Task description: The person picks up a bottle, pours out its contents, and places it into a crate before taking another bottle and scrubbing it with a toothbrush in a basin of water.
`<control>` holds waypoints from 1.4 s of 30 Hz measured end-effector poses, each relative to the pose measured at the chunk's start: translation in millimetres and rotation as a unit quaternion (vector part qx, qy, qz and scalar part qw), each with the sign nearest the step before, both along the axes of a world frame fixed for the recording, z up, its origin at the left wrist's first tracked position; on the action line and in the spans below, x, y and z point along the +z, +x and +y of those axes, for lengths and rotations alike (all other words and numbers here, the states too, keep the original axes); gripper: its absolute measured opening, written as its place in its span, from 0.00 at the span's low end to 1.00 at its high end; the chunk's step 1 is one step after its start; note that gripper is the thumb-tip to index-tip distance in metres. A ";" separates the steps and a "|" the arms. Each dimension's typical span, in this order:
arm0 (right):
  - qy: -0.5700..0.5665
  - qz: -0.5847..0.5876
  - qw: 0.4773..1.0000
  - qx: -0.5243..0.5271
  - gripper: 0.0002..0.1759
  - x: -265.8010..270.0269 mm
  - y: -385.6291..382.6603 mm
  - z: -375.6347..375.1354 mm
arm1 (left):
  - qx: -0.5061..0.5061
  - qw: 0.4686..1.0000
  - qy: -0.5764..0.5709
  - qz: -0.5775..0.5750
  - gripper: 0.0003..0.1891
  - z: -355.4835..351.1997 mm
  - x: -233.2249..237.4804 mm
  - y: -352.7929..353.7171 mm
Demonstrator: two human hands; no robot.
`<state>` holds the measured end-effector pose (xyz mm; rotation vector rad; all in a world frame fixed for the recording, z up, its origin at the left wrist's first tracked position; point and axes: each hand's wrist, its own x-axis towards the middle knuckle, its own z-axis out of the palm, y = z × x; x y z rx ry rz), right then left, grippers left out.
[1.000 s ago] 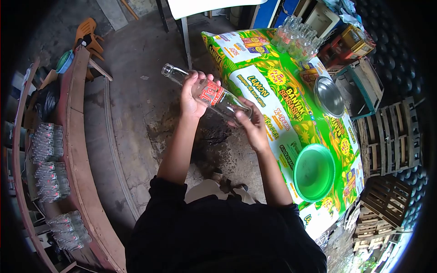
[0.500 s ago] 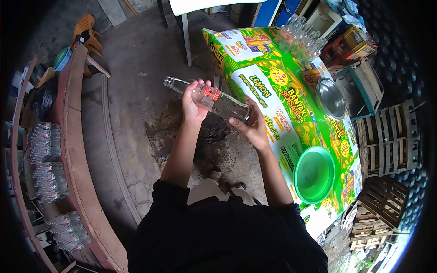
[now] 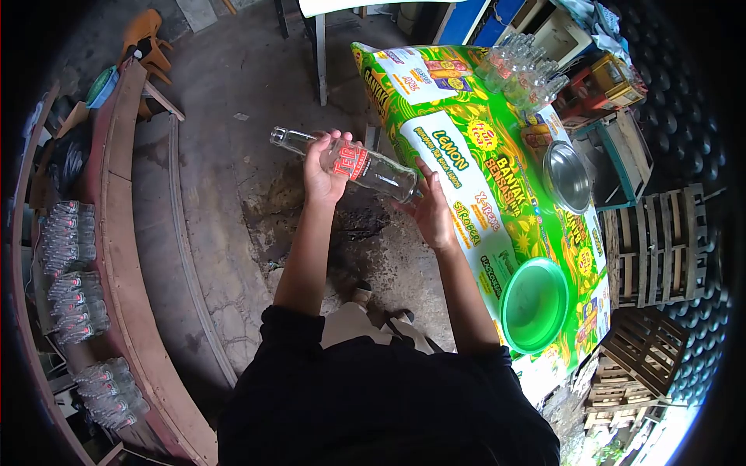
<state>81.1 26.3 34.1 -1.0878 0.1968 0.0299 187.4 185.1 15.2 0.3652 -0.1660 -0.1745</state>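
A clear glass bottle with a red printed label lies nearly level in front of me, its neck to the left and its base to the right. My left hand is wrapped round its middle, near the label. My right hand is at the bottle's base, fingers apart; whether it touches the glass is hard to tell. To the right stands a table with a green and yellow printed cover. On it are a green basin, a metal bowl and several clear bottles.
Several stacked glass bottles lie behind a long brown wooden bench on the left. Wooden pallets and a red and yellow crate stand at the right. A white table is ahead.
The bottle has turned so its red label faces up more, and it has shifted slightly left. My right hand has opened more at the base. The view has moved slightly.
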 end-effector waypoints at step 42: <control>-0.021 0.337 0.647 -0.683 0.22 -80.4 -302.3 -110.4 | 0.004 0.925 -0.194 0.327 0.13 -18.1 1.2 79.5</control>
